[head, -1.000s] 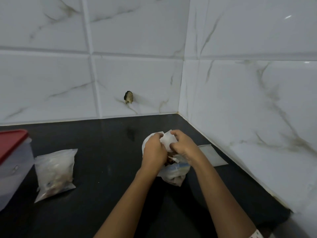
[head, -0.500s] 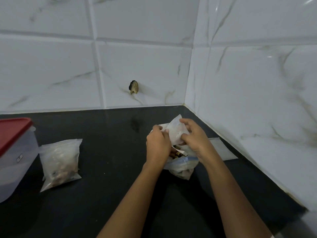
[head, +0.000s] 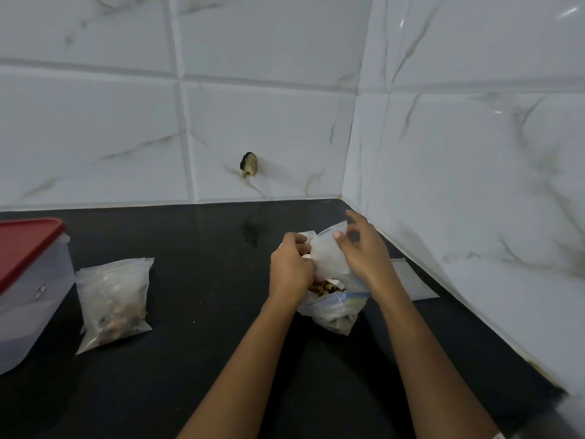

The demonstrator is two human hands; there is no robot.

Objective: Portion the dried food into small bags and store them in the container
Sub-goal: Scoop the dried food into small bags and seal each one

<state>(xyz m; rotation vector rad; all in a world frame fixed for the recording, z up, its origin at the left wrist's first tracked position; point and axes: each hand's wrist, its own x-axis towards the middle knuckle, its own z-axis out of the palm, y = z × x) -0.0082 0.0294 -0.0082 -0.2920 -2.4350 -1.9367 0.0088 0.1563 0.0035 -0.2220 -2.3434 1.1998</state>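
A home kitchen corner: marbled wall tiles (head: 269,122) above a black countertop (head: 190,359).

There are two hands, a left hand (head: 291,267) and a right hand (head: 364,258). There are four plastic bags: one filled bag (head: 114,299) at the left, one small bag (head: 327,255) between the hands, one open bag of dried food (head: 335,308) beneath them, and one flat empty bag (head: 411,280) at the right. There is one container (head: 31,305) with one red lid (head: 25,245).

My black counter (head: 196,359) is bearing the red-lidded container (head: 31,299), a filled bag (head: 114,299) just beside it, and an empty bag (head: 414,280) lying flat rightward.
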